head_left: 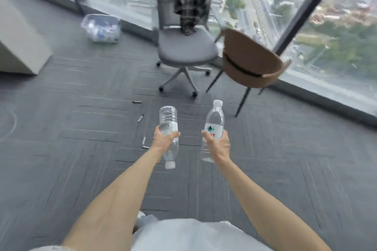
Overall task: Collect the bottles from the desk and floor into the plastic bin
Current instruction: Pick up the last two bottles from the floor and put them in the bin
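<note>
Pale clothing point(183, 234) fills the near edge, with both forearms reaching out. The left hand point(166, 138) grasps a clear bottle point(168, 116) cap-down; the right hand point(219, 144) grasps a labelled bottle point(214, 120) cap-up. The plastic bin point(101, 27) sits far left by the window, well apart from both. Small pen-like objects point(140, 118) lie on the carpet between, so a careless step could slip on them, and a toss from this range would likely miss.

Before you, grey carpet floor point(71, 169), plastic bin point(101, 28) by the window, office chair point(186, 47), brown chair point(251, 63), scattered pen-like bits point(140, 118).
</note>
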Motion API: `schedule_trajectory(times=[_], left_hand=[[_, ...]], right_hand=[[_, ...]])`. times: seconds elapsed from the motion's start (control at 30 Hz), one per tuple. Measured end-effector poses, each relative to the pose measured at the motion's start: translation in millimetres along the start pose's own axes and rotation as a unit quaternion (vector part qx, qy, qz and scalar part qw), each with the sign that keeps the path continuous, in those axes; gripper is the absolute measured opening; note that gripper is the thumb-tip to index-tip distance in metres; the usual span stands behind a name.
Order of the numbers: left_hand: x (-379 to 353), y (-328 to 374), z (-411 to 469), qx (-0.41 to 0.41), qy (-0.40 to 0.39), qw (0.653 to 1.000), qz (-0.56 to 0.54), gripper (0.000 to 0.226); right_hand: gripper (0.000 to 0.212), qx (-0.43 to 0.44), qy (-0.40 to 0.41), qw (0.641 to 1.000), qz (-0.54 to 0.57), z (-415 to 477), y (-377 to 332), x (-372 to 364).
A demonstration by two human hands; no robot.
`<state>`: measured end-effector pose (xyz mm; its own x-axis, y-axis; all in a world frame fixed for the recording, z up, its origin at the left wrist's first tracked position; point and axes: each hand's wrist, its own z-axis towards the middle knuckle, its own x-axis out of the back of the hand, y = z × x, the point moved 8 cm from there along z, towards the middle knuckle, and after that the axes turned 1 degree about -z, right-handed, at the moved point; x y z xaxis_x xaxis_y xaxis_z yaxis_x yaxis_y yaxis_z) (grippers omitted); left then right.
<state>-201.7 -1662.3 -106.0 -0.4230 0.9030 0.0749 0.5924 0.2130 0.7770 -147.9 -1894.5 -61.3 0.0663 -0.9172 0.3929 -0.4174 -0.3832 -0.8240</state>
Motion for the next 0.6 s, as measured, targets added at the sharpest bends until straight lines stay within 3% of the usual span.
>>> schedule_trajectory(times=[0.13,0.3,0.6], left_hand=[[118.9,8.8,18.9,0.004,0.034,0.999,-0.036,0.100],[229.4,35.1,24.1,-0.023,0.104,0.992,-0.062,0.071],[371.8,69.0,59.7,-0.025,0.191,0.979,-0.061,0.085]], right_hand=[[0.045,0.059,-0.031,0.997,-0.029,-16.8,-62.3,-98.4],[0.049,0.113,-0.078,0.990,-0.041,-36.6,-123.0,-205.0],[0.061,0.156,-0.163,0.973,-0.048,-52.3,-198.5,-371.1]])
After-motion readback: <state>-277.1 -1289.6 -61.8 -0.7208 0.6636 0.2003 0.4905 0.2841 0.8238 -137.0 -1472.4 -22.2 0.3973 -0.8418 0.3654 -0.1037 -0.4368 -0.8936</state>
